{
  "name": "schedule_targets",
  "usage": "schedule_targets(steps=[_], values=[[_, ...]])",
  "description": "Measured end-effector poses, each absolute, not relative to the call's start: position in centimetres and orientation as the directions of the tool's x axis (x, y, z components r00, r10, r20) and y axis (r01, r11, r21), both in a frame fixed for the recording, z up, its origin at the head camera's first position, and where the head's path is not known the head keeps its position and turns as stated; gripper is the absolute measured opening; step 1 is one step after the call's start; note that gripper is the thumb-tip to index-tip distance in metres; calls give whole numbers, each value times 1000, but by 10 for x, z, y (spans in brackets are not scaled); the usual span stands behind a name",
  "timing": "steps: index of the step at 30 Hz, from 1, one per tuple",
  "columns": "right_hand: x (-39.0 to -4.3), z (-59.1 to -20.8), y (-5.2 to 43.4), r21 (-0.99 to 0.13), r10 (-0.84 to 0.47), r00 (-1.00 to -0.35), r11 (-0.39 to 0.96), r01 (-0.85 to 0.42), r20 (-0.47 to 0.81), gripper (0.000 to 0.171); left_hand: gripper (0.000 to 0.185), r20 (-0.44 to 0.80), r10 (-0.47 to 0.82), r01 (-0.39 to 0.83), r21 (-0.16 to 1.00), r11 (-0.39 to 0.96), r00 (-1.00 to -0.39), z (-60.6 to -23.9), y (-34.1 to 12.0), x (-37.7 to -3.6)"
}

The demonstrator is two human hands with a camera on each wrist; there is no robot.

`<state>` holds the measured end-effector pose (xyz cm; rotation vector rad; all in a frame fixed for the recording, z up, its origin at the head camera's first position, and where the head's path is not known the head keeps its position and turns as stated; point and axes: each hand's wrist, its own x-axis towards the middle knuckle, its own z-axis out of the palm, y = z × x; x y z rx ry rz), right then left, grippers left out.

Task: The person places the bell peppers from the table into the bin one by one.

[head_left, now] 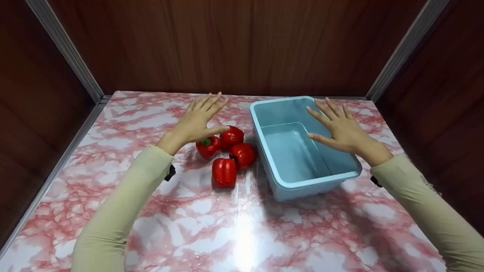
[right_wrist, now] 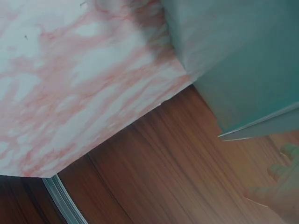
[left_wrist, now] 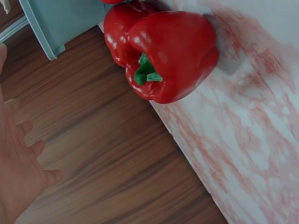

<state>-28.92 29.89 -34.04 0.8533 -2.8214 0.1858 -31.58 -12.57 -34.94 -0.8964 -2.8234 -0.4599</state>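
Several red bell peppers lie grouped in the middle of the table, among them a front pepper [head_left: 224, 173] and a left one with a green stem [head_left: 208, 146]. My left hand [head_left: 198, 121] is spread above and just left of the group, holding nothing; its thumb overlaps the rear pepper [head_left: 231, 136] in the head view. A light blue plastic bin [head_left: 269, 158] stands right of the peppers with nothing inside. Over the bin's right rim my right hand [head_left: 342, 130] hovers with fingers spread, also holding nothing. The left wrist view shows a pepper [left_wrist: 177, 51] close up.
The table [head_left: 170, 234] has a pink and white marbled top. Dark wood panels, including the back panel [head_left: 234, 45], enclose it at the back and both sides, with metal corner strips [head_left: 68, 45] between them.
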Motion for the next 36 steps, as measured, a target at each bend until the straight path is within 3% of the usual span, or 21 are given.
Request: schedule_targets(steps=[18,36], values=[[-288,-346,304,-84,-516,-837,840,-536,181,73,82,176,506,535,279,797,-845,-359,-133,-318],[-287,-348,311,-111,-476,-869,864,-491,134,72,80,187,513,546,262,796,-838,-367,-137,-320]])
